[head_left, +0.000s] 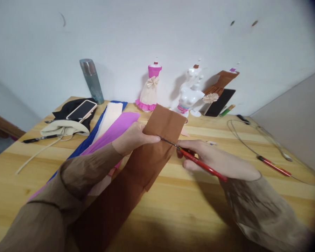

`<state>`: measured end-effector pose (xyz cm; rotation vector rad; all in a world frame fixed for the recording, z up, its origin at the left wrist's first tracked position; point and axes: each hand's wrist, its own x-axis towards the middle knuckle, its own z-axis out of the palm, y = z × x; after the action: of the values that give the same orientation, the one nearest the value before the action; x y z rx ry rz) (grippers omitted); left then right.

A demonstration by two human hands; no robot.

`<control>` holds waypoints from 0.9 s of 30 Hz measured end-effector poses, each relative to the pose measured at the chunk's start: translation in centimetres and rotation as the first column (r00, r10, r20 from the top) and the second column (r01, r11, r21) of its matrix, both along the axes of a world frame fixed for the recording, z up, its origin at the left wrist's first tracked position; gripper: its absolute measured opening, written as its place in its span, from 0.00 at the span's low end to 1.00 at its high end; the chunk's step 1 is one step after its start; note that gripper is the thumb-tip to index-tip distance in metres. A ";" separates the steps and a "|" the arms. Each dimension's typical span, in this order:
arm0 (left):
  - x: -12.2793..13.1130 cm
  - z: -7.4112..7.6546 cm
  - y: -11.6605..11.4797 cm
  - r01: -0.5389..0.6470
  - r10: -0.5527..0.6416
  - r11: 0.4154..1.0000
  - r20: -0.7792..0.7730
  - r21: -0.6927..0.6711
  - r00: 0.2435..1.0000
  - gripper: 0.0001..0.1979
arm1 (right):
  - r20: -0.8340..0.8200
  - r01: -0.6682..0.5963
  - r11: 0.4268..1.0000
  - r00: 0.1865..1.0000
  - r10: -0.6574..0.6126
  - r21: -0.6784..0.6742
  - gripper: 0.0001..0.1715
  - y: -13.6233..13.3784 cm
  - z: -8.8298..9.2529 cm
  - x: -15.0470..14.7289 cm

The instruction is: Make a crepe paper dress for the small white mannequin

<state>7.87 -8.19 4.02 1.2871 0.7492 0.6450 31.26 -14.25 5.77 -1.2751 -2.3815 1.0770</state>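
My left hand [133,138] pinches the left edge of a long brown crepe paper strip [166,120], thumb lying on top. The strip is held up above the table and runs down toward me between my arms. In my right hand [203,155] are red-handled scissors [199,162], seen nearly edge-on. Their thin metal blades lie across the brown paper, with the tip close to my left thumb. Whether the blades are apart cannot be made out. Purple crepe paper [120,127] lies beneath my left forearm, beside cream paper [111,114] and blue paper [80,147].
Along the wall stand a pink-and-cream dressed mini mannequin [150,87], white mannequins [189,96] and a brown-dressed one [223,80]. A bottle [92,82], phone [82,110] and cream pouch [65,127] sit left. A cable [241,145] and red-black tool [274,166] lie right.
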 end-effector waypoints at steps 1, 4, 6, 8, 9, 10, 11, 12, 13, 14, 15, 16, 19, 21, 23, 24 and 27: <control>0.0 -0.1 0.1 -0.007 0.007 1.000 -0.005 -0.003 1.000 0.14 | -0.007 -0.001 1.000 1.000 0.001 -0.011 0.21 0.1 -0.1 0.0; 0.0 -0.5 0.3 -0.002 0.002 1.000 0.022 -0.006 1.000 0.13 | -0.031 -0.001 0.999 1.000 0.000 -0.045 0.20 0.3 -0.4 0.2; 0.1 -0.6 0.5 0.032 -0.031 0.999 0.058 -0.021 0.998 0.14 | -0.038 0.008 0.998 0.999 -0.010 -0.062 0.20 0.5 -0.6 0.3; 0.1 -0.8 0.6 0.049 -0.046 0.998 0.063 -0.045 0.997 0.14 | -0.035 0.018 0.996 0.999 -0.021 -0.084 0.20 0.5 -0.6 0.4; 0.1 -0.8 0.6 0.048 -0.045 0.997 0.054 -0.057 0.997 0.14 | -0.035 0.022 0.995 0.999 -0.025 -0.096 0.20 0.5 -0.6 0.4; 0.1 -0.9 0.6 0.047 -0.044 0.997 0.046 -0.066 0.998 0.15 | -0.036 0.026 0.994 0.999 -0.030 -0.108 0.20 0.5 -0.6 0.5; 0.1 -1.0 0.6 0.047 -0.044 0.996 0.040 -0.072 0.998 0.15 | -0.041 0.028 0.992 0.999 -0.033 -0.122 0.20 0.5 -0.6 0.5; 0.1 -1.1 0.6 0.051 -0.048 0.996 0.040 -0.078 0.998 0.15 | -0.048 0.028 0.991 0.998 -0.034 -0.132 0.20 0.5 -0.6 0.5; 0.1 -1.2 0.7 0.058 -0.054 0.995 0.044 -0.083 0.998 0.15 | -0.057 0.025 0.990 0.998 -0.033 -0.138 0.20 0.5 -0.6 0.5; 0.1 -1.3 0.7 0.064 -0.059 0.994 0.053 -0.088 0.997 0.15 | -0.064 0.021 0.990 0.998 -0.030 -0.140 0.20 0.5 -0.6 0.6; 0.0 -1.3 0.7 0.070 -0.064 0.993 0.063 -0.092 0.996 0.15 | -0.070 0.015 0.991 0.997 -0.024 -0.136 0.20 0.6 -0.6 0.6; 0.0 -1.4 0.7 0.075 -0.068 0.992 0.069 -0.099 0.995 0.15 | -0.075 0.008 0.992 0.997 -0.018 -0.127 0.20 0.6 -0.7 0.7; -0.1 -1.6 0.8 0.092 -0.083 0.988 0.079 -0.121 0.993 0.16 | -0.074 -0.018 0.997 0.997 0.013 -0.076 0.22 0.8 -1.0 0.9; -0.1 -1.6 0.8 0.097 -0.087 0.985 0.080 -0.140 0.993 0.16 | -0.072 -0.039 0.998 0.997 0.035 -0.046 0.23 0.9 -1.1 1.1; -0.1 -1.5 0.7 0.095 -0.083 0.984 0.086 -0.150 0.993 0.18 | -0.072 -0.048 0.998 0.996 0.046 -0.031 0.26 0.9 -1.1 1.1; -0.1 -1.5 0.7 0.093 -0.080 0.984 0.094 -0.150 0.992 0.19 | -0.069 -0.046 0.999 0.997 0.044 -0.028 0.27 0.9 -1.1 1.1; 0.1 -1.3 0.5 0.085 -0.068 0.986 0.123 -0.143 0.990 0.22 | -0.053 -0.032 0.999 0.998 0.031 -0.022 0.31 0.8 -1.0 1.0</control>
<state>7.92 -7.70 2.68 1.1261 0.6362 0.5865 32.27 -13.43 4.80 -1.2051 -2.3653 1.1354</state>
